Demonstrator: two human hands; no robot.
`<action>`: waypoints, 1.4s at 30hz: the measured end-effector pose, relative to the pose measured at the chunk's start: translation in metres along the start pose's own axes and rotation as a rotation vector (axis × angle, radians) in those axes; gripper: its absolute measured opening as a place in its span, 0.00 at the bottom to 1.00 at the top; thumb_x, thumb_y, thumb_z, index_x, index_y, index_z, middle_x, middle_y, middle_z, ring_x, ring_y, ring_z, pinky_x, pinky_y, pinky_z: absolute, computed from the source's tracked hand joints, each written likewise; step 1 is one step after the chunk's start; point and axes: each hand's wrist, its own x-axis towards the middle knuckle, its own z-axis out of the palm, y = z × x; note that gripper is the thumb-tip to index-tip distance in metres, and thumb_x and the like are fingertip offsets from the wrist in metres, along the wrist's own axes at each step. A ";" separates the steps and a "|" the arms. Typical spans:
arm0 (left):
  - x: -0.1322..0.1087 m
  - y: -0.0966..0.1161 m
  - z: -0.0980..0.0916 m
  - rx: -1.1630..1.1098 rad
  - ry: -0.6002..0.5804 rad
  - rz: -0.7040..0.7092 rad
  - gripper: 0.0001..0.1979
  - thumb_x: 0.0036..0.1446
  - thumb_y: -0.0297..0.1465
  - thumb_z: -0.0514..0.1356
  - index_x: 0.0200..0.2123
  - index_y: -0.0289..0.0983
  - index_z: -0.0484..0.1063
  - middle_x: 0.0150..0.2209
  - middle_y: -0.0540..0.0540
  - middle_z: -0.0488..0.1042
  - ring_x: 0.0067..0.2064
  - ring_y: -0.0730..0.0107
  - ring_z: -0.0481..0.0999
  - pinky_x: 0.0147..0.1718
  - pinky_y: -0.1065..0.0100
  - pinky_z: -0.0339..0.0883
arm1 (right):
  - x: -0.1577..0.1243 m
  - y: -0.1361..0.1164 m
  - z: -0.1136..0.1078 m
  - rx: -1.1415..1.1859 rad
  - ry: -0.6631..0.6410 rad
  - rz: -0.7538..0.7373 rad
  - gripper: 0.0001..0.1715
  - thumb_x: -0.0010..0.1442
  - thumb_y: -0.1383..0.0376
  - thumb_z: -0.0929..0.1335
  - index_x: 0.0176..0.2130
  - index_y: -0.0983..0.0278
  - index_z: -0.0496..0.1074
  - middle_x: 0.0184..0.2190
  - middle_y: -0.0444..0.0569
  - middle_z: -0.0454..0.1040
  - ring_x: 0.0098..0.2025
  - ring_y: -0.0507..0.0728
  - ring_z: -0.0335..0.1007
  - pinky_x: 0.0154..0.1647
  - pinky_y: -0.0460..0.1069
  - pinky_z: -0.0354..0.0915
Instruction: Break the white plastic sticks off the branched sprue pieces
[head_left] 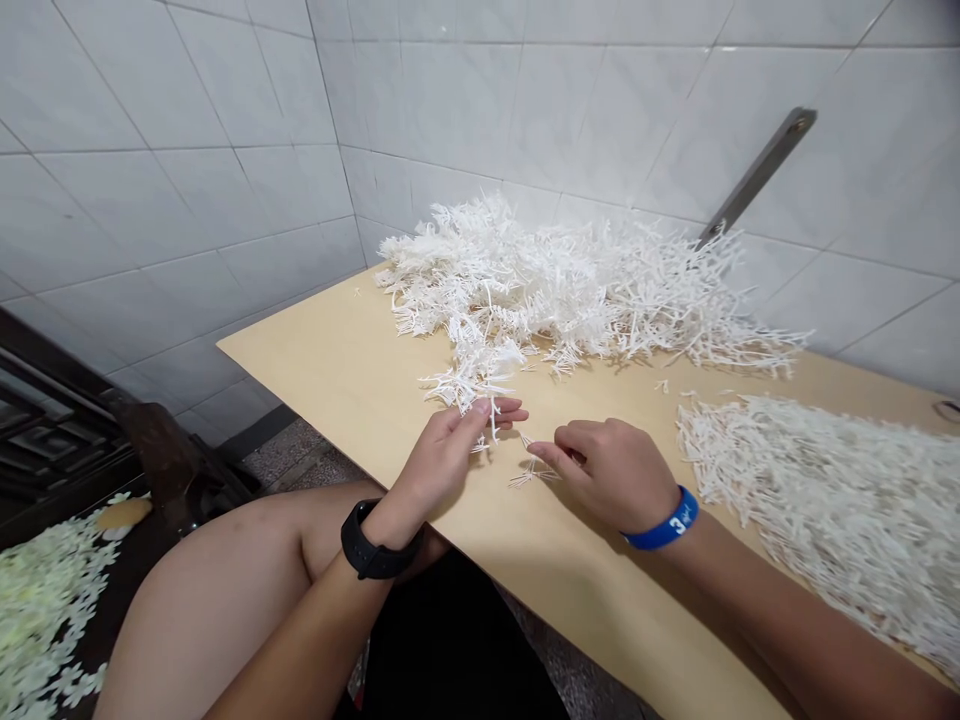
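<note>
My left hand (448,447), with a black watch on the wrist, pinches a white branched plastic sprig (493,420) between thumb and fingers. Close by on the right, my right hand (611,465) wears a blue wristband and is curled, thumb against forefinger, on a thin white stem piece (525,438). Below its fingertips lie a few more thin white stems (534,474) on the tan table (322,345). A small clump of white sprigs (480,370) lies just beyond my left hand, joined to a large heap of sprigs (555,280).
A spread pile of short white stem pieces (832,490) covers the table's right side. A grey metal bar (757,175) leans against the tiled wall (600,110) behind the heap. At lower left, pale flower-shaped pieces (45,610) lie near dark wooden furniture (161,465).
</note>
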 end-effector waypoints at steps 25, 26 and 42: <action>-0.002 0.001 -0.003 0.154 -0.237 0.076 0.09 0.60 0.36 0.60 0.37 0.36 0.73 0.33 0.46 0.77 0.37 0.68 0.75 0.41 0.67 0.66 | 0.004 -0.008 -0.010 0.947 0.084 0.177 0.25 0.63 0.50 0.64 0.22 0.62 0.59 0.19 0.40 0.55 0.23 0.51 0.51 0.25 0.47 0.52; -0.001 0.000 -0.004 0.156 -0.210 0.093 0.11 0.61 0.38 0.59 0.40 0.36 0.74 0.37 0.44 0.78 0.40 0.66 0.76 0.44 0.66 0.66 | 0.004 -0.007 -0.011 0.983 0.064 0.164 0.25 0.63 0.50 0.64 0.22 0.62 0.59 0.19 0.40 0.55 0.23 0.51 0.51 0.25 0.47 0.52; -0.004 0.008 -0.005 0.226 -0.399 0.145 0.25 0.61 0.43 0.58 0.59 0.39 0.67 0.60 0.42 0.69 0.61 0.52 0.66 0.60 0.58 0.57 | 0.009 -0.008 -0.020 1.144 -0.200 0.174 0.26 0.59 0.47 0.68 0.25 0.65 0.69 0.21 0.43 0.67 0.23 0.50 0.61 0.26 0.47 0.60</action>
